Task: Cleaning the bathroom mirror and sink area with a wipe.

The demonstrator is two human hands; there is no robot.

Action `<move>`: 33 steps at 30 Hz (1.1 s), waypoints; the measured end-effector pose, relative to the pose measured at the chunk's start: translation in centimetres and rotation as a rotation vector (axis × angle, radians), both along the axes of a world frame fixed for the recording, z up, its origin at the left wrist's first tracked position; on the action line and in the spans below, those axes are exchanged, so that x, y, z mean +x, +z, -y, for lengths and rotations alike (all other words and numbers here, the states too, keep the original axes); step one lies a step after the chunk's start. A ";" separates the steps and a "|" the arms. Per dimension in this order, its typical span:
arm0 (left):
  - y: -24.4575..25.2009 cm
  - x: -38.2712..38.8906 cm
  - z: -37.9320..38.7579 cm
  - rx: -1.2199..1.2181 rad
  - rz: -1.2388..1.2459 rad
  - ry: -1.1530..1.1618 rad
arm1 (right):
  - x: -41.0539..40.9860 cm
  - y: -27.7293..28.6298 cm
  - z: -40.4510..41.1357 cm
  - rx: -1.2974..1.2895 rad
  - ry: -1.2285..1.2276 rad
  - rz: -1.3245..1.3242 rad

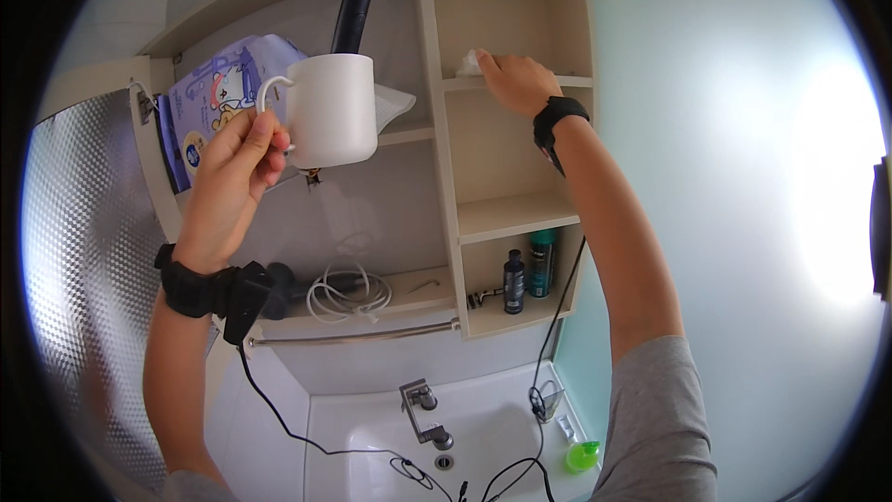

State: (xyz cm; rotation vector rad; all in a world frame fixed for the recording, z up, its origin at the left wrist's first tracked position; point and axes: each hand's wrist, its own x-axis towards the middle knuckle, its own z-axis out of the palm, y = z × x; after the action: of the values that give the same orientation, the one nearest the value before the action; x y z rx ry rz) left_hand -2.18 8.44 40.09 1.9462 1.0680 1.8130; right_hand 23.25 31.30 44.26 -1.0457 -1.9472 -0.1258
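Observation:
My left hand [244,160] grips the handle of a white mug [334,111], held up in front of the wall cabinet. A black electric toothbrush [352,17] stands up behind the mug's rim; its lower end is hidden. My right hand [523,80] rests at the upper right shelf [516,82] with its fingers on a crumpled white tissue or wipe [469,64]. Behind the mug, a purple pack of wipes or tissues [223,84] with cartoon animals lies in the left compartment, and a white textured sheet [394,106] sticks out beside the mug.
The lower shelves hold a coiled white cable [348,296], a dark bottle [513,282], a green-capped can [541,265] and a razor [481,298]. A metal rail [355,339] runs below. Under it are a sink [376,425], a faucet [425,415] and a green pump bottle [582,458]. Black cables hang down.

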 end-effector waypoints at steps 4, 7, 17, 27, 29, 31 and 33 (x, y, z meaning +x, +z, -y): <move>-0.2 0.3 -0.1 -0.002 -0.004 0.005 | 0.3 -0.5 0.3 0.037 0.005 0.017; -0.3 0.4 -0.2 -0.008 0.016 0.002 | 1.5 -1.0 -0.1 0.053 0.000 -0.036; 0.0 2.3 -2.1 -0.011 -0.024 -0.057 | 4.8 -1.1 -1.8 0.129 -0.208 -0.108; 1.7 8.1 -6.4 0.042 -0.052 -0.168 | 6.8 -2.2 -3.8 0.445 -0.405 -0.051; 2.5 9.3 -7.7 0.059 -0.075 -0.183 | 7.0 -2.4 -4.0 0.461 -0.414 -0.042; 3.4 9.9 -9.4 0.071 -0.086 -0.174 | 6.7 -2.4 -3.9 0.477 -0.406 -0.032; 4.2 10.7 -11.0 0.073 -0.069 -0.152 | 6.4 -2.6 -3.9 0.472 -0.381 -0.039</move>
State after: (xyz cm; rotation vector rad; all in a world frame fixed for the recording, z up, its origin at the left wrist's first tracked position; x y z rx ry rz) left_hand 8.54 19.44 44.30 2.0840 0.8585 1.7377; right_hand 29.67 35.16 41.69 -1.0682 -1.5535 -0.7321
